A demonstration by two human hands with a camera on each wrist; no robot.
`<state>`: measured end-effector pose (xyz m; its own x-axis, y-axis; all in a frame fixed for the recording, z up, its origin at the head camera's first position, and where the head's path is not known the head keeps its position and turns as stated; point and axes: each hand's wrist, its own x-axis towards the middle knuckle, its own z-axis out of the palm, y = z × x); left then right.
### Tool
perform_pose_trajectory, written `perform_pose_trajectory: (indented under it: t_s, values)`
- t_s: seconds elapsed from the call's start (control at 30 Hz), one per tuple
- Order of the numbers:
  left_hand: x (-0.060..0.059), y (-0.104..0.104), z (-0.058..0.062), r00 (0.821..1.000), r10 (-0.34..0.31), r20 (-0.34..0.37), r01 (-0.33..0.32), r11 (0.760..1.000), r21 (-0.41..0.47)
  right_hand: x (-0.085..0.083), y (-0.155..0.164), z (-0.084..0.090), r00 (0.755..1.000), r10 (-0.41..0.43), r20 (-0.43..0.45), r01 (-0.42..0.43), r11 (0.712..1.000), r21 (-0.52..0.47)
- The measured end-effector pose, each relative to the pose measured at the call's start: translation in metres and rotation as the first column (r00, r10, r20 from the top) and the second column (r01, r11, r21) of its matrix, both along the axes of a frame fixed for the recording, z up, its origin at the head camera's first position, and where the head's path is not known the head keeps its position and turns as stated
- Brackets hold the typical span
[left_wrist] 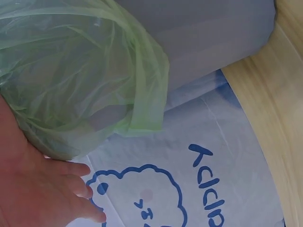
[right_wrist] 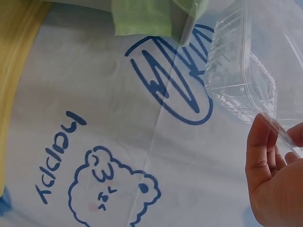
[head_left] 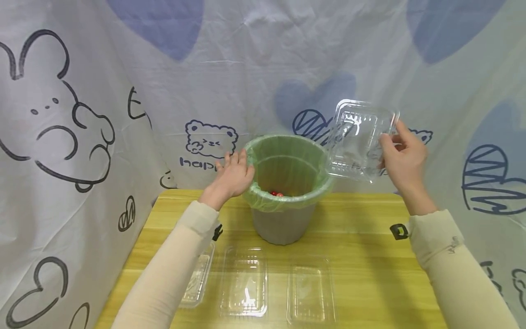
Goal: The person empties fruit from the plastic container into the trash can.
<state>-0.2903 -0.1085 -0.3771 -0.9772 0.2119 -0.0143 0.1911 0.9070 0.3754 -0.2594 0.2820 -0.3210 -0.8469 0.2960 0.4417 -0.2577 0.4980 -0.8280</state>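
Observation:
A grey bin (head_left: 283, 224) lined with a green plastic bag (head_left: 287, 151) stands at the back middle of the wooden table (head_left: 361, 256). Small red fruits (head_left: 276, 194) lie inside it. My left hand (head_left: 232, 176) rests flat against the bin's left rim, fingers straight; the left wrist view shows the bag (left_wrist: 85, 71) bunched over the rim beside my fingers (left_wrist: 71, 184). My right hand (head_left: 404, 157) pinches a clear plastic clamshell box (head_left: 359, 139) by its edge, tilted in the air over the bin's right rim. The right wrist view shows the box (right_wrist: 241, 71) above my fingers (right_wrist: 260, 151).
Three clear plastic boxes lie on the table's near side: one partly under my left sleeve (head_left: 199, 278), one in the middle (head_left: 244, 283), one to the right (head_left: 310, 290). A printed white cloth (head_left: 82, 114) hangs behind and to the left.

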Motion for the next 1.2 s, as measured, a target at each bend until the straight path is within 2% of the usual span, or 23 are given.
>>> perform_pose_trajectory:
  t_s: [0.2, 0.53, 0.8, 1.2]
  values:
    - [0.001, 0.000, 0.003, 1.000, 0.006, 0.013, -0.006, 0.999, -0.043, 0.009, 0.011, -0.010, 1.000, -0.017, 0.017, 0.018, 1.000, -0.026]
    - [0.001, -0.001, 0.002, 1.000, 0.005, 0.016, -0.004, 0.999, -0.045, 0.033, 0.037, -0.036, 0.984, -0.062, 0.166, 0.063, 0.998, 0.002]
    - [0.003, 0.000, 0.004, 1.000, 0.001, 0.015, -0.001, 0.999, -0.043, 0.046, 0.054, -0.071, 0.985, -0.011, 0.172, 0.006, 1.000, 0.030]
    - [0.003, 0.000, 0.004, 1.000, 0.008, 0.028, -0.007, 1.000, -0.020, 0.071, 0.058, -0.122, 0.957, 0.028, 0.289, -0.040, 0.999, 0.035]
